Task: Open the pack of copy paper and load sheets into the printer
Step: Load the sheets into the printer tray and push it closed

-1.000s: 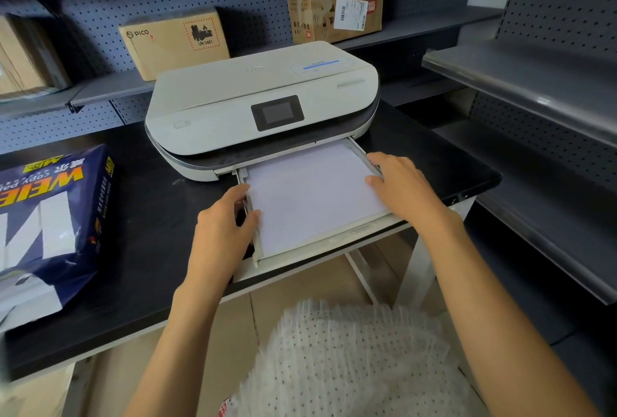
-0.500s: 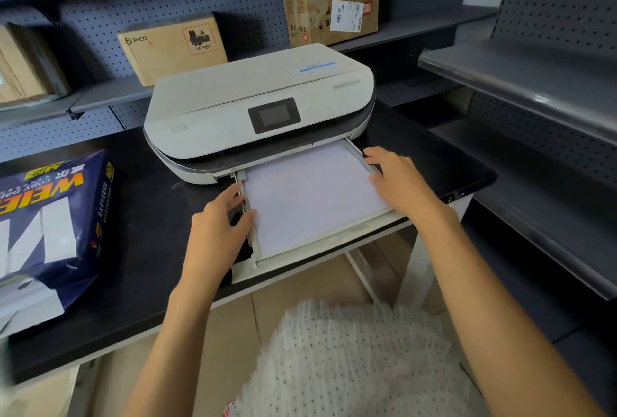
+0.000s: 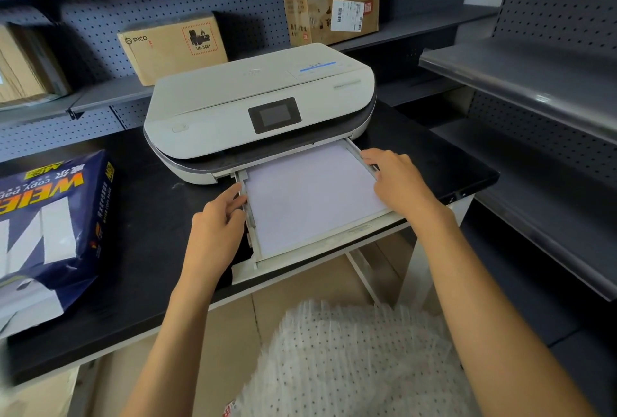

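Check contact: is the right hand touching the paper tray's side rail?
Touching. The head view shows the right hand with its fingertips on the right rail of the paper tray, no gap visible, beside the paper stack.

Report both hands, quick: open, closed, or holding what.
Left hand: open, fingertips on the left rail of the white pulled-out paper tray, gripping nothing.
Right hand: open, resting on the tray's right edge beside the white paper stack.

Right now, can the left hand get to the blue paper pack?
Probably yes. The left hand rests at the tray's left edge, and only bare black table lies between it and the pack to its left. Nothing blocks the way.
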{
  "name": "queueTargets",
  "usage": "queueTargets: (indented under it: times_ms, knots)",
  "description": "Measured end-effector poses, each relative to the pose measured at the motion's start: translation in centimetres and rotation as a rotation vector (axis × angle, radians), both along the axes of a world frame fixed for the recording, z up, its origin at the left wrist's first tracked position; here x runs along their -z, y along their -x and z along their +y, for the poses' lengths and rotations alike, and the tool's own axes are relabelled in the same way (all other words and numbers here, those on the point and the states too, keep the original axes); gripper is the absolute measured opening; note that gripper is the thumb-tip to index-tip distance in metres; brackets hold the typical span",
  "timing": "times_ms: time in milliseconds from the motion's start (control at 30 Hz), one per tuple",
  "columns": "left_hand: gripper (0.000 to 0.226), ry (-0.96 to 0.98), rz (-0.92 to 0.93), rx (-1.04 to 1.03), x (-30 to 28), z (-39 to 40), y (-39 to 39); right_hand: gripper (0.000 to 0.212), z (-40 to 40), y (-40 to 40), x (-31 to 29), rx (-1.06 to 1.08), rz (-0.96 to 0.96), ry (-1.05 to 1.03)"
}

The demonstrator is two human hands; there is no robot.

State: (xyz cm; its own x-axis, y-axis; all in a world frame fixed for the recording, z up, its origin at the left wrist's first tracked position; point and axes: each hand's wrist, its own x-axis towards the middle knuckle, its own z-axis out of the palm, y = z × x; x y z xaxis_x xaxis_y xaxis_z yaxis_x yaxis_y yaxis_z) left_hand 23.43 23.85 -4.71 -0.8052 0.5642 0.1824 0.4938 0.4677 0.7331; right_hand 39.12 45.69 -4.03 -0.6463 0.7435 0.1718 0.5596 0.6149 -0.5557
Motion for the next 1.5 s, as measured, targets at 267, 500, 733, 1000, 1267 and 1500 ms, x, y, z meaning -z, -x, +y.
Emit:
queueTargets:
  times_ms: [267, 500, 733, 1000, 1267, 1500]
  knots:
    - [0.054, 0.029, 0.012, 0.010, 0.3, -0.3, 0.0, 0.043, -0.2, 0.1, 0.9, -0.026, -0.002, -0.002]
    - [0.050, 0.052, 0.067, 0.056, 0.5, -0.9, -0.2, 0.053, -1.2, -0.4, 0.7, -0.101, -0.093, 0.030]
    - [0.028, -0.016, 0.152, 0.206, 0.4, -2.0, -1.1, 0.042, -2.7, -1.6, 0.7, -0.258, 0.082, -0.004]
    - [0.027, 0.131, 0.196, 0.534, -0.2, -2.8, -2.5, 0.027, -5.6, -2.0, -0.4, -0.451, 0.013, 0.168]
    - [0.021, 0.195, 0.290, 0.536, 0.3, -3.0, -2.7, 0.029, -5.9, -2.2, -0.5, -0.515, -0.114, 0.046]
    - [0.017, 0.127, 0.261, 0.507, 0.6, -2.7, -2.8, 0.027, -5.3, -2.2, -0.3, -0.479, -0.037, 0.083]
